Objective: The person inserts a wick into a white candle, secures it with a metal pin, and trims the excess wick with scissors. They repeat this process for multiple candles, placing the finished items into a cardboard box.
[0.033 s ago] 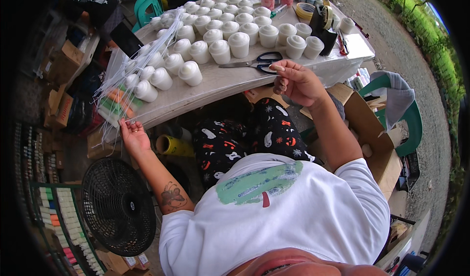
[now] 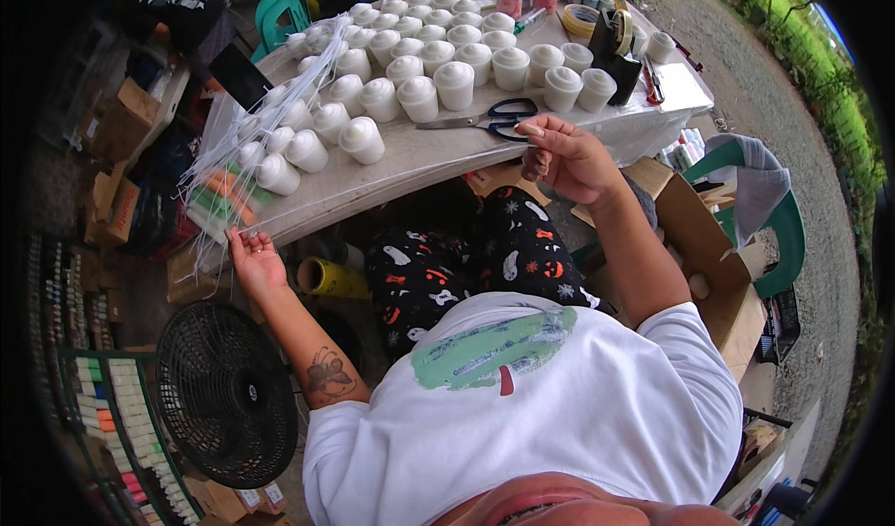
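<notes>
Left hand (image 2: 258,260) and right hand (image 2: 571,160), fingertips pinched on thin white string (image 2: 373,188), seemingly stretch it; next calls for even tension.

The head view looks steeply down and forward from the wearer's head, as the left one of a pair — over the white shirt (image 2: 559,423), very near at the bottom, to the table (image 2: 406,156) farther off at the top. The left hand (image 2: 256,261) and right hand (image 2: 573,160) fall at middle range. Its wide fisheye lens curves the gravel path (image 2: 825,265) — black closes the corners.
</notes>
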Available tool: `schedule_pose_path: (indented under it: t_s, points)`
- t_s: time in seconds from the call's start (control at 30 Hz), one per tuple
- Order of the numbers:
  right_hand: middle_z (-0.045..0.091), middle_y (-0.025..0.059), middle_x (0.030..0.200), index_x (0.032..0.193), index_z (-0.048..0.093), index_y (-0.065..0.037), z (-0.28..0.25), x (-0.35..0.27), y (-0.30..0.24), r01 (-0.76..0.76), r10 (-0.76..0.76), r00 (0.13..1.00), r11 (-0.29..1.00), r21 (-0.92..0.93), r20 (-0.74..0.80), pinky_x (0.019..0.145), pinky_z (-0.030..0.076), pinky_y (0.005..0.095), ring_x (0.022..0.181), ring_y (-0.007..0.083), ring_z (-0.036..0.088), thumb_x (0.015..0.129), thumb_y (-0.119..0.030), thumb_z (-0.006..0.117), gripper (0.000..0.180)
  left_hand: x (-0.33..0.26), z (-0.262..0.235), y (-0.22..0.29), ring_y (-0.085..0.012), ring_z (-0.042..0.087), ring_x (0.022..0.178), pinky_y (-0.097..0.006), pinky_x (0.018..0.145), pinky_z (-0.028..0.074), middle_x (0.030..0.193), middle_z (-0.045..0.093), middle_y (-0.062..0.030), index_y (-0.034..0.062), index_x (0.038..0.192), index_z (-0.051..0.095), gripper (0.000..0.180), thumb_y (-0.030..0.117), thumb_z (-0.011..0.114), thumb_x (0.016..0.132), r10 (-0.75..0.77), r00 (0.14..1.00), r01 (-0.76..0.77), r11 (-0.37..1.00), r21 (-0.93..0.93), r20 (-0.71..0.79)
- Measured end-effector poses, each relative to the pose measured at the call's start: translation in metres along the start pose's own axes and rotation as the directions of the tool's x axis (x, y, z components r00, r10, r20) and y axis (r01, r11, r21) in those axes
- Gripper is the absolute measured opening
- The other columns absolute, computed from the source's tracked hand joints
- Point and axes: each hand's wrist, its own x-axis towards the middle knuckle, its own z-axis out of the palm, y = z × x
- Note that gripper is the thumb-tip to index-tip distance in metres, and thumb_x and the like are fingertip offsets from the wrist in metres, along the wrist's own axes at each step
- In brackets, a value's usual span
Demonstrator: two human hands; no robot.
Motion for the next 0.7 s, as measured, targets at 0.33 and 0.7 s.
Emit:
schedule_pose_path:
  t_s: [0.33, 0.7]
  points:
    - [0.063, 0.0076, 0.085, 0.107, 0.058, -0.001, -0.019, -0.042, 0.003, 0.126, -0.136, 0.988, 0.984, -0.124, -0.072, 0.076, 0.05, 0.0302, 0.079, 0.0179, 0.063, 0.09, -0.006, 0.055, 0.018, -0.024, 0.023, 0.012, -0.0074, 0.047, 0.068, -0.026, 0.069, 0.044, 0.076, 0.055, 0.0026, 0.0091, 0.093, 0.06, 0.016, 0.023, 0.064, 0.087, -0.049, 0.99, 0.049, 0.999, 0.003, 0.132]
    - [0.064, 0.0076, 0.104, 0.107, 0.059, 0.002, -0.039, -0.101, -0.019, -0.441, 0.029, 0.896, 0.178, -0.88, -0.444, 0.083, 0.048, 0.0292, 0.095, 0.0174, 0.062, 0.082, -0.001, 0.063, 0.025, -0.1, 0.093, 0.004, -0.0135, 0.06, 0.079, -0.025, 0.069, 0.049, 0.09, 0.065, -0.0069, 0.0031, 0.094, 0.061, 0.007, 0.005, 0.061, 0.087, -0.088, 0.738, 0.068, 0.996, 0.056, 0.669]
